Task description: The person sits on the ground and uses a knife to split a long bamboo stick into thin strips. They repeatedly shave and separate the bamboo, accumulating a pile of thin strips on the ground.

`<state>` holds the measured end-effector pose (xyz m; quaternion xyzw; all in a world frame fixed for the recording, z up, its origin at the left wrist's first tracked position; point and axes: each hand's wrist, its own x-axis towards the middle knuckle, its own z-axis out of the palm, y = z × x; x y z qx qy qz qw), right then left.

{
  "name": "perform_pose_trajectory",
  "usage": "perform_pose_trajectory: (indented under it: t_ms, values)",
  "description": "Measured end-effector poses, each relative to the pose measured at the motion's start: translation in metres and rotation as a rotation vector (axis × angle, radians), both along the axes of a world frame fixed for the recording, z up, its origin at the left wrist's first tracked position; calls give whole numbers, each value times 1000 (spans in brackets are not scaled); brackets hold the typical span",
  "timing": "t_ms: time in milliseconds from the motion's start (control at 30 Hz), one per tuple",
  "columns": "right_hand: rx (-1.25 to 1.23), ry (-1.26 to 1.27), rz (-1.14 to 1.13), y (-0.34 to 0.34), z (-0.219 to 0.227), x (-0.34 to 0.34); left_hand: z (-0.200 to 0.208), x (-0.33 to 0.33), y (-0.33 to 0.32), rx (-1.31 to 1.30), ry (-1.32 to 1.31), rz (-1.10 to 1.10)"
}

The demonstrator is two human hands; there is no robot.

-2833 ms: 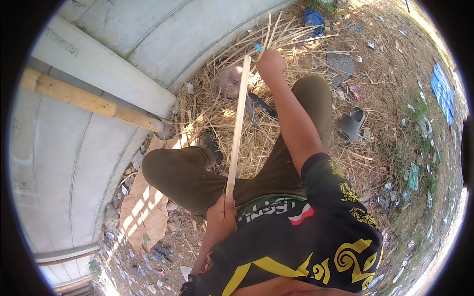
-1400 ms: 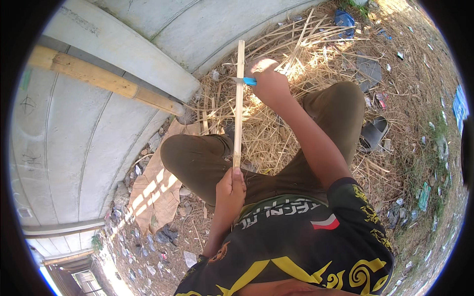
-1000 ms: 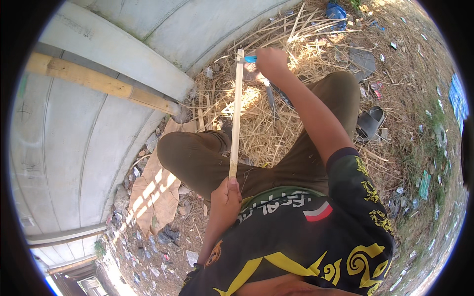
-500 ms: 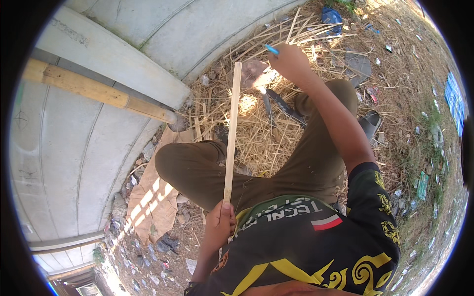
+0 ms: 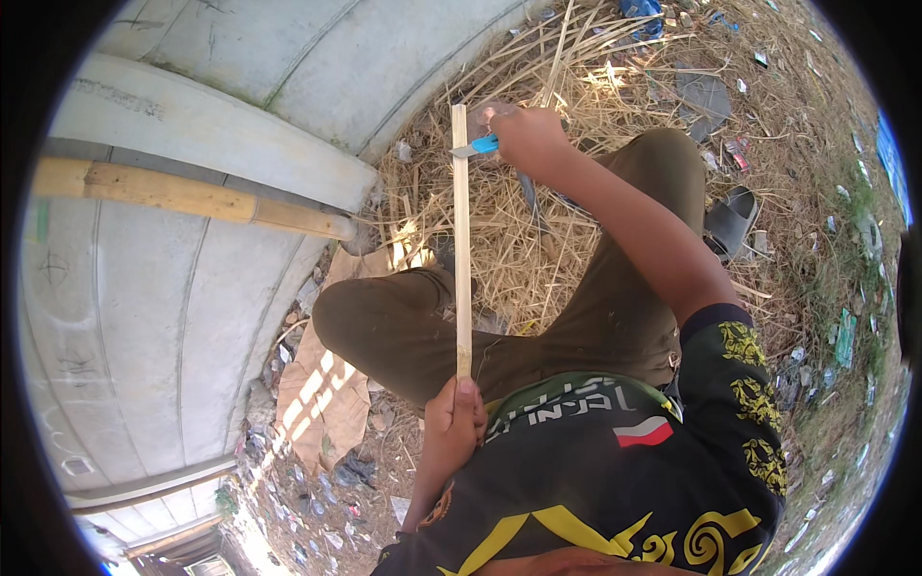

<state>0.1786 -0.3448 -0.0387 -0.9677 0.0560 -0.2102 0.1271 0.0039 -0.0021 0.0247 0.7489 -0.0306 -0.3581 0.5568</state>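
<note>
My left hand (image 5: 454,420) is closed round the lower end of a long, pale bamboo strip (image 5: 462,259), close to my waist. The strip stands nearly straight up the view, away from my body. A cutter knife (image 5: 486,144) with a blue handle is gripped in my right hand (image 5: 531,137). Its blade lies across the strip a little below the far end and seems to touch it. The far part of the knife handle is hidden inside my fist.
Loose bamboo shavings (image 5: 519,278) cover the ground between my bent legs. Beyond lie long thin strips (image 5: 567,62) and a blue plastic bag (image 5: 642,17). At left is a concrete wall (image 5: 144,317) with a bamboo pole (image 5: 192,192); brown cardboard (image 5: 322,408) lies near my knee.
My right hand has come down and left, bringing the cutter knife's blade onto the bamboo strip. The strip, held in my left hand, has shifted slightly right and stands more upright.
</note>
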Motion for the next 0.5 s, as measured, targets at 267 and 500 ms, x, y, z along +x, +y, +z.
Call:
perform_pose_trajectory:
  t_ms: [267,500]
  values:
    - [211,150,-554,-88,-4,36,-2,-25,51,-28,52,-31]
    - [659,140,-107,-9,4,18,5,4,73,-196,236,250]
